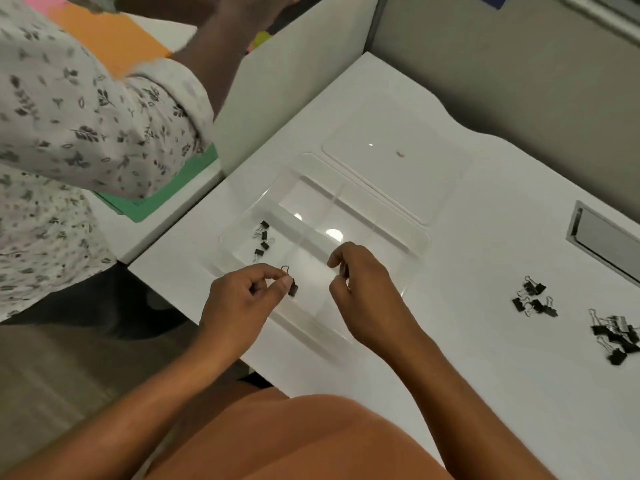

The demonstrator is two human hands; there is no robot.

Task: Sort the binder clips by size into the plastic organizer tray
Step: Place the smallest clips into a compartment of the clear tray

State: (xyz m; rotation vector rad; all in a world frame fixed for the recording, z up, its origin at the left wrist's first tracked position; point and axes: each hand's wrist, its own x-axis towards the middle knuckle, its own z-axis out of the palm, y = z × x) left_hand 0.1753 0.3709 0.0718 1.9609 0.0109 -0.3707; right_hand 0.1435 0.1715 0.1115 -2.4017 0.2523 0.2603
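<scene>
Pinching: the left hand (242, 296) is gripping a small black binder clip (292, 288) between thumb and forefinger, low in the middle of the frame, just over the near edge of the tray.
Left fingers: they are pressing together on the clip's wire handle, with the black body hanging below the fingertips.
Right hand (363, 289): it is hovering just right of the left hand, over the tray's near part; its fingers are curling toward the thumb, and something dark is showing between them, but I cannot tell whether they are holding a clip.
Tray (412, 242): the clear plastic organizer is lying on the white desk (485, 393) at the centre of the frame, with dividers splitting it into compartments.
Sorted clips (262, 239): four small black ones are sitting together in the tray's left compartment.
Lid (398, 161): a clear flat cover is lying just beyond the tray, toward the upper middle.
Unsorted clips: a group of medium clips (535, 299) is waiting at the right of the frame, and a pile of larger clips (616, 337) is lying at the right edge, near it.
Second person (86, 126): someone in a leaf-print shirt is standing at the upper left, arm reaching up and away.
</scene>
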